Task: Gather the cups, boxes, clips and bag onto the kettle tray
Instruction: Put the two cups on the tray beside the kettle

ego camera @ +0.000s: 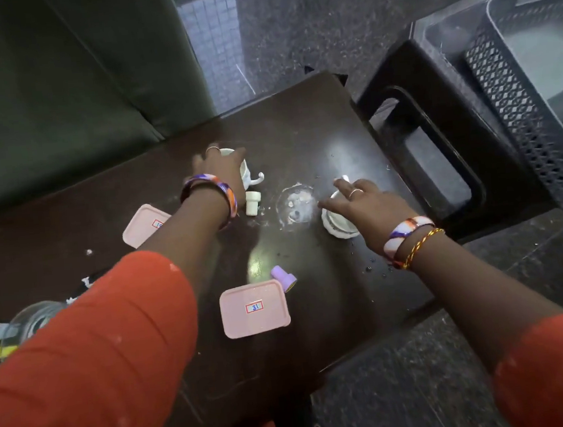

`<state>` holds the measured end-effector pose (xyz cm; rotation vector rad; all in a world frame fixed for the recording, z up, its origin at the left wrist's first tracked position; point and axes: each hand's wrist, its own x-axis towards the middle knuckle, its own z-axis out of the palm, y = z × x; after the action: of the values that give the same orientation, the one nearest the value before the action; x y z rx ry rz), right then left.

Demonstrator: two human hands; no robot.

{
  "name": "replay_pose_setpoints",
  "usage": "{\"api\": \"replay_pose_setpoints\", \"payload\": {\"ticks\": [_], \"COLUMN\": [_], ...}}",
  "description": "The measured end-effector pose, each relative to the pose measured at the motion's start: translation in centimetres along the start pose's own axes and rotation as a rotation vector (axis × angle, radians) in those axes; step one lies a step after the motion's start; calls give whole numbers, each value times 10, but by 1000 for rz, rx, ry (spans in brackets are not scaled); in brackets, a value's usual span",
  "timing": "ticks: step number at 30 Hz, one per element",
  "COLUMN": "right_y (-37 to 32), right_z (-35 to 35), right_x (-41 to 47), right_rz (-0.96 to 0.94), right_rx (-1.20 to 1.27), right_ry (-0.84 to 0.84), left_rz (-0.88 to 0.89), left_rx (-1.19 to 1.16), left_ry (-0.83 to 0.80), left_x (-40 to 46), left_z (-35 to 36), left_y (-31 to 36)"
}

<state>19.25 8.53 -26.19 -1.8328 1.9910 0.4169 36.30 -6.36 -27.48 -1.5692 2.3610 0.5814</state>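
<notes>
Hands on two white cups: left hand (222, 165) curls over the far cup (244, 175), right hand (363, 202) grips the cup (337, 223) right of the water ring (296, 206); near it a white clip (252, 203), nearer us a purple clip (284, 278) and pink box (254, 309)

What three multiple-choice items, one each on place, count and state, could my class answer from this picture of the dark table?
1. Where does the purple clip lie?
A. beside the nearer pink box
B. inside a cup
C. on the floor

2. How many pink boxes show?
A. one
B. two
C. four

3. What is the left hand doing?
A. resting flat on the table
B. lifting a box
C. gripping a white cup

Answers: 1 A, the clip touches that box's far right corner; 2 B, a second box lies by the left forearm; 3 C, its fingers curl over the cup's rim.
</notes>
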Motion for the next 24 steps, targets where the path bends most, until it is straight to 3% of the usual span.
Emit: {"api": "replay_pose_setpoints", "payload": {"ticks": [5, 11, 17, 24], "right_y": [1, 4, 36, 127], "right_z": [0, -38, -107, -190], "right_x": [6, -6, -33, -55], "right_rz": [6, 168, 388, 665], "right_rx": [-12, 244, 325, 348], "right_ry": [34, 125, 317, 444], "left_rz": [-3, 55, 358, 646], "left_rx": [-77, -24, -63, 8], "left_ry": [97, 218, 245, 255], "left_x": [-8, -31, -42, -12], "left_z": [-9, -42, -86, -141], "left_y": [-1, 14, 82, 201]}}
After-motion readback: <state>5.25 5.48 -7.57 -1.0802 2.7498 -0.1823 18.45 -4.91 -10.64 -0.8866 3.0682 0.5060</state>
